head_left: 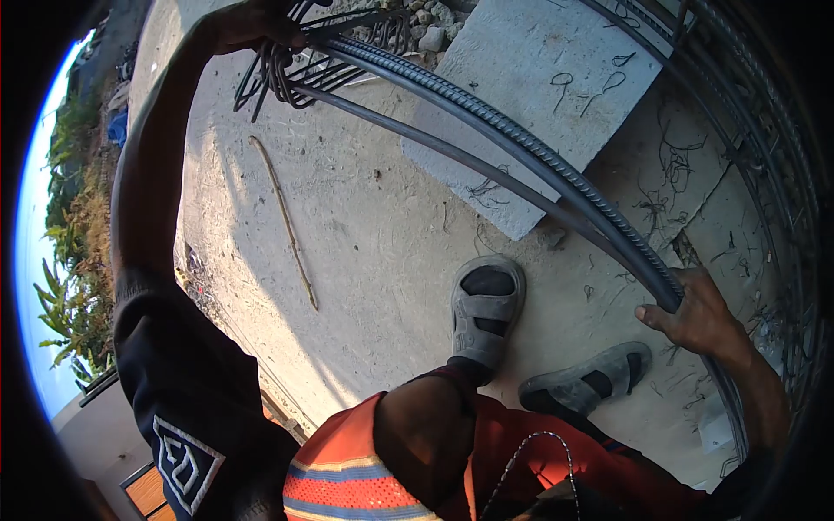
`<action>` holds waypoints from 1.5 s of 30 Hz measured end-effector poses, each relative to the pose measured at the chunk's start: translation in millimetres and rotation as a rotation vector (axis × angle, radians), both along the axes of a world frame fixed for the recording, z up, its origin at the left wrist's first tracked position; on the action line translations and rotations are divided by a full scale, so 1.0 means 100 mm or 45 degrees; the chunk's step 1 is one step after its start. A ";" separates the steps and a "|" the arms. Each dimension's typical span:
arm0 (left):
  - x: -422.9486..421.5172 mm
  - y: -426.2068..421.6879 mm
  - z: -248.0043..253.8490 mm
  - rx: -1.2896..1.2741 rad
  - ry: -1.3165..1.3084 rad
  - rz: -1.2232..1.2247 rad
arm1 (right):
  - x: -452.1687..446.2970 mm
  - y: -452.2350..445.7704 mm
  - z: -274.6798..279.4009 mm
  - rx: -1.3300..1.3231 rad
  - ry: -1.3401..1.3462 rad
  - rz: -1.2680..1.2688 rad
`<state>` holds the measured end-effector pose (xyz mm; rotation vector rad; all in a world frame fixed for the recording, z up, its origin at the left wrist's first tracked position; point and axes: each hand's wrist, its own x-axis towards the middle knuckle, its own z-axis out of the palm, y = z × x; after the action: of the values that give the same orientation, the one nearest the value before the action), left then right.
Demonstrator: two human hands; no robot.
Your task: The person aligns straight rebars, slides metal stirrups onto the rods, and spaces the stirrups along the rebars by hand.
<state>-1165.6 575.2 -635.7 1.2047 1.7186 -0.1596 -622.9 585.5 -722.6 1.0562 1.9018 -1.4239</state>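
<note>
Several long steel bars (486, 113), some ribbed, run in a bundle from the upper left to the lower right. My right hand (699, 317) is wrapped round the bundle near its lower right part, the thumb pointing left. At the top left my left hand (261, 24) is closed at the upper end of the bars, beside a cluster of bent steel stirrups (278, 78); its fingers are partly hidden, and what exactly it grips is unclear. One smoother bar (452, 156) lies slightly apart below the rest of the bundle.
A pale slab (521, 78) with wire loops lies under the bars. More rebar (773, 165) curves along the right edge. A thin stick (282, 217) rests on the concrete floor (373, 252). My sandalled feet (488, 308) are below; wire scraps (673, 165) lie at right.
</note>
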 end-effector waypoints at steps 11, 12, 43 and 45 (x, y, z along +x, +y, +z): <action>-0.43 -0.25 -0.11 0.222 0.200 0.312 | 0.04 -0.04 -0.05 -0.011 0.077 -0.019; -0.48 -0.26 -0.12 0.238 0.223 0.245 | 0.06 -0.05 -0.07 0.008 0.106 -0.017; -0.77 -0.65 -0.34 0.676 0.127 0.822 | 0.03 -0.12 0.01 0.038 0.108 -0.054; -0.80 -0.69 -0.37 0.688 0.133 0.807 | 0.10 -0.15 -0.03 0.074 0.143 -0.060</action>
<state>-1245.3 506.3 -672.8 0.9590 2.2310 0.6695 -613.3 570.2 -725.9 1.0747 2.0205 -1.4908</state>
